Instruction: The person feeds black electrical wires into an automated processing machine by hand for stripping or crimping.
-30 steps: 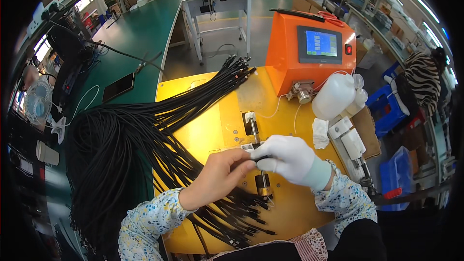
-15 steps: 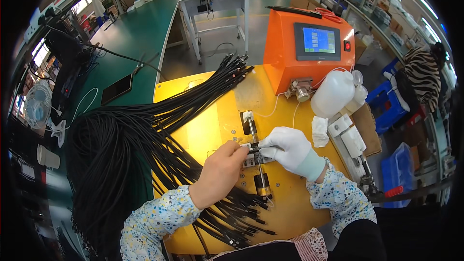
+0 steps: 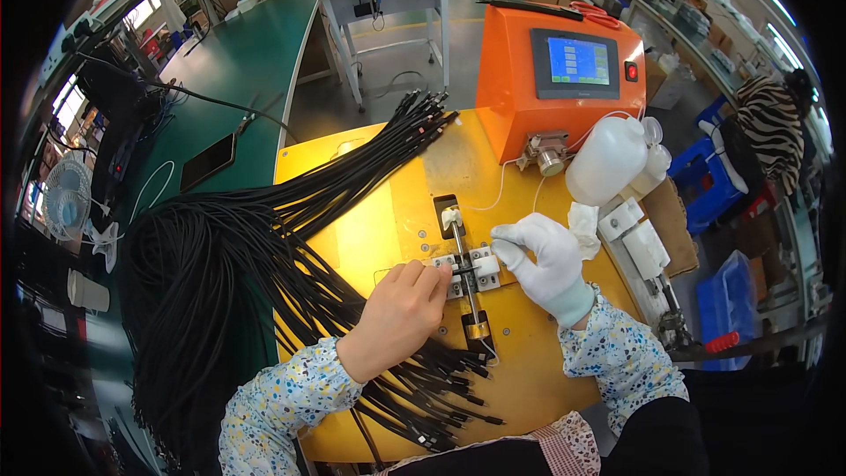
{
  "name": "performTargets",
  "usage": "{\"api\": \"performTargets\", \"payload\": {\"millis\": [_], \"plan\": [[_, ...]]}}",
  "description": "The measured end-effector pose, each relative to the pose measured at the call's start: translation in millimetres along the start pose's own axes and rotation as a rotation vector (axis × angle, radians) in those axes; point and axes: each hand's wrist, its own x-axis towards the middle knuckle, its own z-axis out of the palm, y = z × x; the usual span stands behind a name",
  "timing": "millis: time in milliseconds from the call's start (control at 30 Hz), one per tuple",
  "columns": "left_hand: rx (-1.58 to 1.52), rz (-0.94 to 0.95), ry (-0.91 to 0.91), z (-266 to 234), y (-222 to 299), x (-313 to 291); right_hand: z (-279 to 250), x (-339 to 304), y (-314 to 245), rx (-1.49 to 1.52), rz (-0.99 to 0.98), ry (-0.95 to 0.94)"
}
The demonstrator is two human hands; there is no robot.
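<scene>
My bare left hand (image 3: 401,313) is closed at the left side of a small metal fixture (image 3: 483,269) with white blocks. Its thumb and fingertips pinch a thin black cable (image 3: 463,271), whose end lies across the fixture; most of the pinch is hidden. Just right of the fixture, my right hand (image 3: 548,264), in a white glove, has thumb and index finger apart with nothing between them. Metal rods run through the fixture, front to back. Under my left forearm spreads a bunch of black cables (image 3: 441,397) with plug ends.
A large coil of black cables (image 3: 194,273) hangs over the yellow worktop (image 3: 529,388) and green table (image 3: 256,44). Behind stands an orange machine (image 3: 502,79) with a screen. A white bottle (image 3: 604,161) and a clamp-like tool (image 3: 648,256) are at right; a phone (image 3: 209,164) lies left.
My right hand has let go at the fixture and moved slightly right, its thumb and index finger parting. The left hand stays pinched beside the fixture.
</scene>
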Motion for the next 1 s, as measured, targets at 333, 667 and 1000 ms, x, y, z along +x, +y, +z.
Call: {"api": "performTargets", "payload": {"millis": [333,667,1000], "plan": [[-0.05,-0.025,0.043,-2,-2,-1,2,-2,2,-0.026,-0.018,0.05],[-0.202,-0.278,0.034,-11,-11,5,-3,-5,6,-0.051,-0.058,0.067],[-0.354,-0.286,0.014,-37,-18,-1,-1,4,-2,-0.032,-0.094,0.066]]}}
